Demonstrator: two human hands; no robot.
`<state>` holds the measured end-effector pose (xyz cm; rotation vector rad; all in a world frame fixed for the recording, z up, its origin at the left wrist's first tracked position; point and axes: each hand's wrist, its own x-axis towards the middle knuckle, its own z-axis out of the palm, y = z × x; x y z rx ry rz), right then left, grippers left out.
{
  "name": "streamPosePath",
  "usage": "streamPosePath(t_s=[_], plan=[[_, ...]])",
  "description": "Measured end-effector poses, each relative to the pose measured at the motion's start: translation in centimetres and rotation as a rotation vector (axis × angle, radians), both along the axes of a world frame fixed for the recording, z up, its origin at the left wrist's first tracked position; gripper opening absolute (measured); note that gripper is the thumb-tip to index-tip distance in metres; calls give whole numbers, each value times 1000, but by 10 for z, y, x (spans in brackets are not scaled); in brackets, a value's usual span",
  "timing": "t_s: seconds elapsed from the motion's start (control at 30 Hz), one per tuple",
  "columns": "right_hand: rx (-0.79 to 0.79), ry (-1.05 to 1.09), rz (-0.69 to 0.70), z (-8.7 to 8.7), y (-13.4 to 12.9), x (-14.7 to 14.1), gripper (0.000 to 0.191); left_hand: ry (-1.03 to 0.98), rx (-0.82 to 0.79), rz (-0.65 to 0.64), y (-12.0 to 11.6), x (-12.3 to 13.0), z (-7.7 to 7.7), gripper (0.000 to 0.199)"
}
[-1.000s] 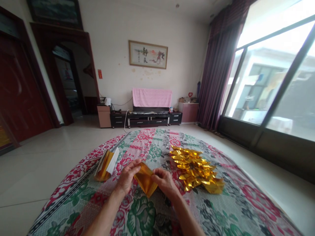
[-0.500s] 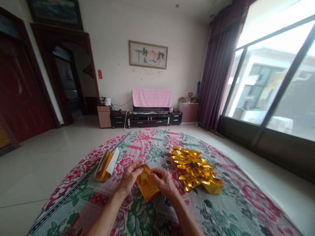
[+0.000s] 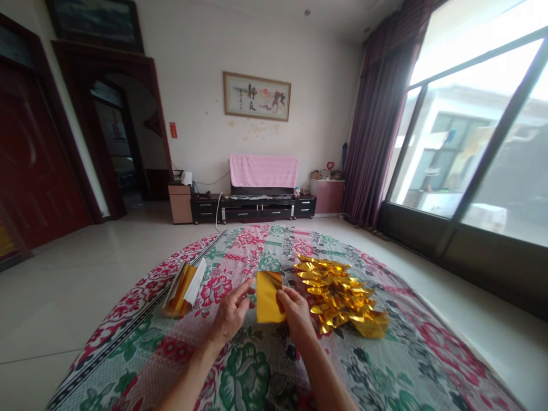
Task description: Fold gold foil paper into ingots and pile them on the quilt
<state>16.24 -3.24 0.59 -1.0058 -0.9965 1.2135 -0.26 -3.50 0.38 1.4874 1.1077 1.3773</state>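
A sheet of gold foil paper [image 3: 269, 298] is pinched along its right edge by my right hand [image 3: 295, 311], held above the patterned cloth. My left hand [image 3: 234, 311] is just left of the sheet, apart from it, with its fingers parted and nothing in them. To the right lies a heap of folded gold foil pieces [image 3: 338, 294], overlapping in rows. On the left rests a curled stack of gold foil paper [image 3: 185, 288] with white backing showing.
A floral cloth [image 3: 244, 377] covers the rounded table under my arms. Beyond it stand a low black TV cabinet [image 3: 257, 212] and a screen draped with a pink cloth [image 3: 264, 171]. A purple curtain [image 3: 372, 131] and large windows are on the right.
My left hand has let go of the foil sheet and drawn back a little. My right hand has turned the sheet more upright and lifted it, its flat face now showing.
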Motion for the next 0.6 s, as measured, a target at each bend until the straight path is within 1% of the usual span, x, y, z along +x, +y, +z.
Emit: streamPosePath(t_s=[0.07,0.13,0.2,0.33,0.43,0.53,0.6], plan=[[-6,14,5,0,-1,0,26,76,79,-23,-2,3,2,39],[-25,29,29,-1,-1,0,26,138,156,-26,-3,5,4,38],[-51,48,75,-3,-1,-1,26,190,197,-21,-3,6,5,38],[-46,52,128,-4,-1,0,27,254,207,6,-2,4,2,35],[-35,83,143,-4,0,1,31,260,197,-52,-1,3,1,32],[-42,111,117,-4,0,2,40,257,175,-118,-3,5,2,32],[-39,97,75,-5,0,2,43,246,151,-129,-5,6,4,33]])
